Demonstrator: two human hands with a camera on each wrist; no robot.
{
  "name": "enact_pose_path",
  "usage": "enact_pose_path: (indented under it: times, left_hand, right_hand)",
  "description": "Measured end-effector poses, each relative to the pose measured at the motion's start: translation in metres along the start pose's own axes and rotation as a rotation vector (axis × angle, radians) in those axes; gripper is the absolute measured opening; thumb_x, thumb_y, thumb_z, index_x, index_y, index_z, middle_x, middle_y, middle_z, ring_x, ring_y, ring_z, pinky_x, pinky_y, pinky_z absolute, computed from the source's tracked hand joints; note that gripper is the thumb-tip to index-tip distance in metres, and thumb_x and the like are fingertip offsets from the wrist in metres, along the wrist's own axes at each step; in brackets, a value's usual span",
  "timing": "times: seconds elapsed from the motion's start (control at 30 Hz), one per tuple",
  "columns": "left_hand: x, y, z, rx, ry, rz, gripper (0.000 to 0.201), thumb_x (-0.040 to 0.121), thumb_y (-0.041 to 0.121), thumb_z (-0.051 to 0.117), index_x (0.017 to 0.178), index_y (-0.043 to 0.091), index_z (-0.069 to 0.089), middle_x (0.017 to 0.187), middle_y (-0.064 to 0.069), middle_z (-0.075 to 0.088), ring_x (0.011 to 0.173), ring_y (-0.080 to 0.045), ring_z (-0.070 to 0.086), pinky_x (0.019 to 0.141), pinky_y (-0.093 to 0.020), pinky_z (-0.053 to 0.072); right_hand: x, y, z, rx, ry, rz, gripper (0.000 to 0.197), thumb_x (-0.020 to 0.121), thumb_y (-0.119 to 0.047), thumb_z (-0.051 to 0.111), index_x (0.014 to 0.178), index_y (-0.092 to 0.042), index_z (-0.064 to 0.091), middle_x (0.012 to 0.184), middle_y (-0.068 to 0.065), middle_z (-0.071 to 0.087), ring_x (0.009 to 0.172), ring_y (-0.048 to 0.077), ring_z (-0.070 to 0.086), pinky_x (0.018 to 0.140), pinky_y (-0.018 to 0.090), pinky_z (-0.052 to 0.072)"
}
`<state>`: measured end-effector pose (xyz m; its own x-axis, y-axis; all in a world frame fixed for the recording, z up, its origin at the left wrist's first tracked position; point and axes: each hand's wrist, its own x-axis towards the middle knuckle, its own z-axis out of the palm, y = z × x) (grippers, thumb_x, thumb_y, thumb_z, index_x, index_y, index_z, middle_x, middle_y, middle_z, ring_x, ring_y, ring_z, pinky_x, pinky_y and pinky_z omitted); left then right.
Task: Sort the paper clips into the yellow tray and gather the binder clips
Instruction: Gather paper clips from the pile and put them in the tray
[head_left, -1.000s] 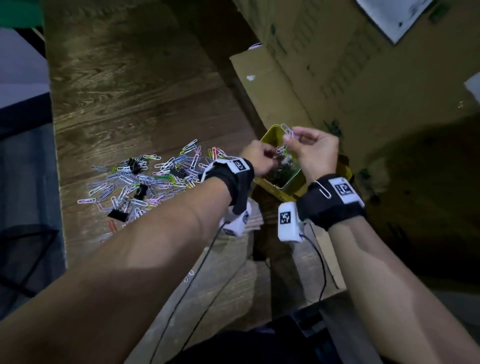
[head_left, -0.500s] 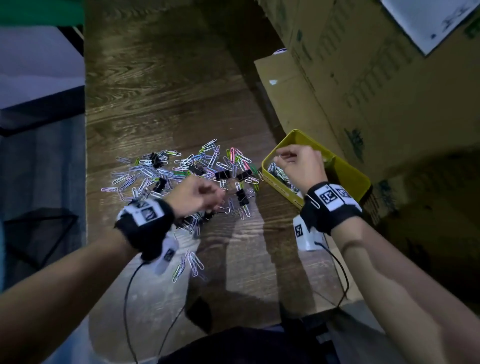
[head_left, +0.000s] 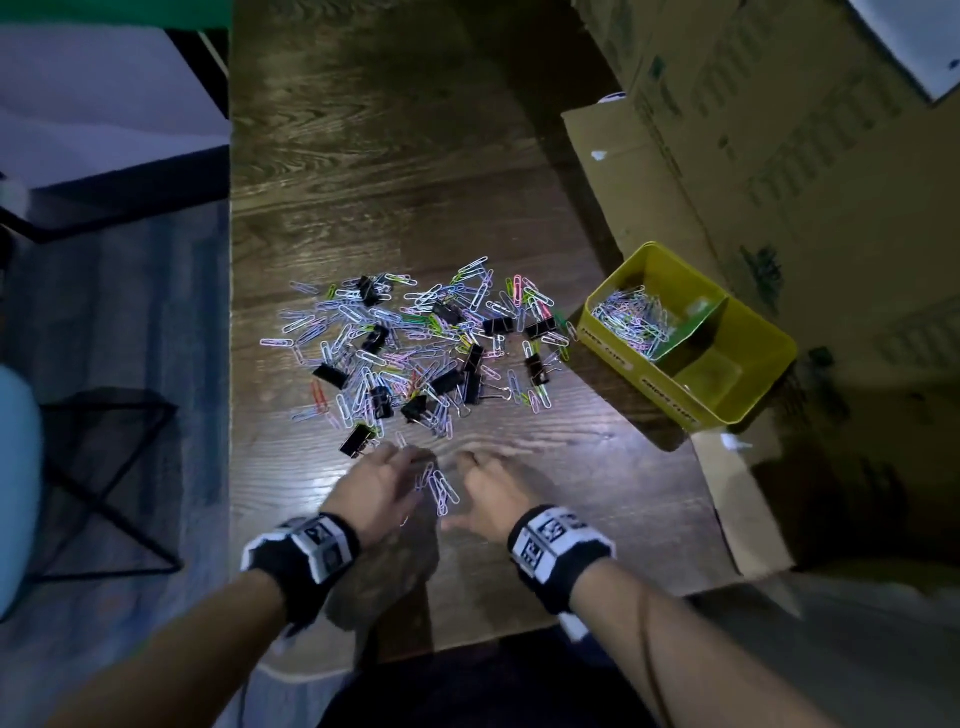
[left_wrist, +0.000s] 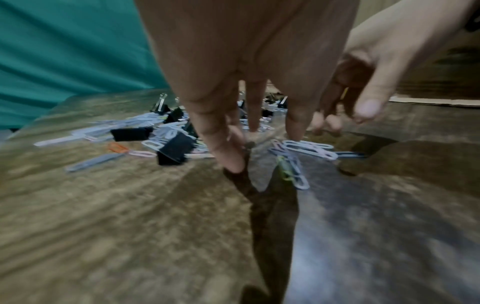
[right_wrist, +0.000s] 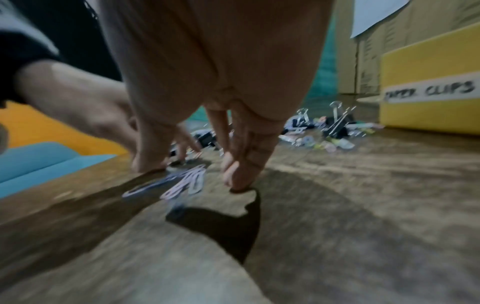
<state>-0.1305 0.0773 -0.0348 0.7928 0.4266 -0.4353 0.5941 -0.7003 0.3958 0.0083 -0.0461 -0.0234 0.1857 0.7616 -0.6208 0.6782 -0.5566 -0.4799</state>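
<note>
A mixed pile of coloured paper clips and black binder clips lies mid-table. The yellow tray stands to its right, with paper clips in its left compartment. A small cluster of paper clips lies apart, near me. My left hand and right hand flank that cluster, fingers pointing down with tips on the wood. Neither hand holds anything that I can see. One binder clip lies just left of my left hand.
Cardboard boxes rise along the right, and a cardboard flap lies beside the tray. The table's left edge drops to the floor, where a black wire stand sits. The tray's label reads "PAPER CLIPS".
One second ago both hands were over the tray holding clips. The left then went to the pile, and now both have come down at its near edge, flanking a small cluster.
</note>
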Motion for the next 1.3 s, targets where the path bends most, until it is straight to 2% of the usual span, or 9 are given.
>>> enact_pose_path:
  times: [0.07,0.27,0.53,0.63,0.77,0.87,0.93,1.13,1.3]
  left_hand:
    - [-0.005,0.009,0.018,0.041,0.007,-0.053,0.06,0.078,0.031,0.061,0.134,0.02,0.041,0.12,-0.01,0.05,0.104,-0.032,0.053,0.09,-0.039,0.048]
    - [-0.013,0.018,0.045,0.041,0.056,-0.101,0.051,0.084,0.009,0.05,0.134,0.017,0.044,0.127,-0.008,0.044,0.114,-0.033,0.042,0.097,-0.041,0.042]
    - [-0.013,0.003,0.035,0.147,-0.027,0.114,0.053,0.085,0.014,0.056,0.135,0.009,0.04,0.134,-0.01,0.04,0.12,-0.03,0.039,0.104,-0.035,0.036]
    - [-0.013,0.0,0.026,0.149,-0.039,0.182,0.043,0.087,0.012,0.056,0.129,0.006,0.048,0.125,-0.013,0.048,0.111,-0.032,0.049,0.096,-0.034,0.041]
    - [-0.011,-0.013,0.022,0.154,-0.031,0.337,0.044,0.066,0.015,0.079,0.108,0.01,0.065,0.098,-0.005,0.062,0.079,-0.022,0.064,0.071,-0.025,0.055]
    - [-0.015,-0.016,0.01,0.01,-0.06,0.424,0.031,0.085,0.022,0.057,0.113,0.009,0.06,0.106,-0.009,0.06,0.085,-0.025,0.063,0.074,-0.032,0.056]
    - [-0.017,-0.017,0.0,-0.027,0.016,0.385,0.032,0.088,0.025,0.053,0.114,0.009,0.059,0.108,-0.01,0.058,0.086,-0.023,0.062,0.075,-0.03,0.055]
    - [-0.011,-0.033,-0.009,0.012,0.168,0.185,0.042,0.07,-0.008,0.058,0.11,0.001,0.062,0.103,-0.017,0.06,0.087,-0.035,0.06,0.075,-0.041,0.056]
    - [-0.007,-0.037,-0.012,0.136,0.116,0.229,0.038,0.075,0.016,0.065,0.112,0.008,0.061,0.109,-0.013,0.059,0.094,-0.03,0.058,0.081,-0.042,0.053]
  right_hand:
    - [-0.001,-0.012,0.02,-0.109,0.078,0.01,0.082,0.078,-0.04,0.072,0.14,-0.006,0.03,0.139,0.017,0.037,0.124,0.037,0.043,0.101,0.041,0.039]
    - [0.002,-0.024,0.044,-0.201,0.172,0.043,0.048,0.091,-0.004,0.042,0.139,-0.006,0.035,0.134,0.019,0.039,0.122,0.036,0.044,0.098,0.043,0.044]
    - [-0.008,-0.034,0.043,-0.274,0.151,-0.028,0.034,0.091,0.005,0.038,0.121,0.004,0.054,0.12,0.021,0.053,0.113,0.036,0.053,0.09,0.042,0.045]
    - [-0.01,-0.036,0.042,-0.334,0.142,-0.049,0.033,0.089,0.009,0.039,0.118,0.007,0.056,0.118,0.022,0.054,0.109,0.037,0.055,0.087,0.043,0.047]
    - [-0.013,-0.034,0.042,-0.325,0.121,-0.07,0.033,0.09,0.007,0.037,0.118,0.008,0.054,0.118,0.023,0.055,0.108,0.039,0.057,0.087,0.044,0.048]
    - [-0.011,-0.031,0.039,-0.203,0.098,0.042,0.032,0.093,-0.004,0.036,0.119,0.003,0.054,0.118,0.022,0.057,0.11,0.038,0.057,0.088,0.042,0.046]
    - [-0.011,-0.029,0.035,-0.159,0.062,0.102,0.03,0.094,-0.008,0.038,0.116,0.0,0.056,0.116,0.02,0.059,0.109,0.036,0.057,0.088,0.041,0.045]
    - [-0.016,-0.024,0.035,-0.246,0.08,0.023,0.026,0.095,-0.002,0.043,0.116,-0.001,0.058,0.119,0.02,0.058,0.111,0.035,0.055,0.088,0.039,0.044]
    - [-0.018,-0.026,0.031,-0.264,0.059,0.031,0.028,0.093,0.007,0.041,0.118,0.008,0.053,0.116,0.025,0.058,0.108,0.038,0.057,0.087,0.042,0.047]
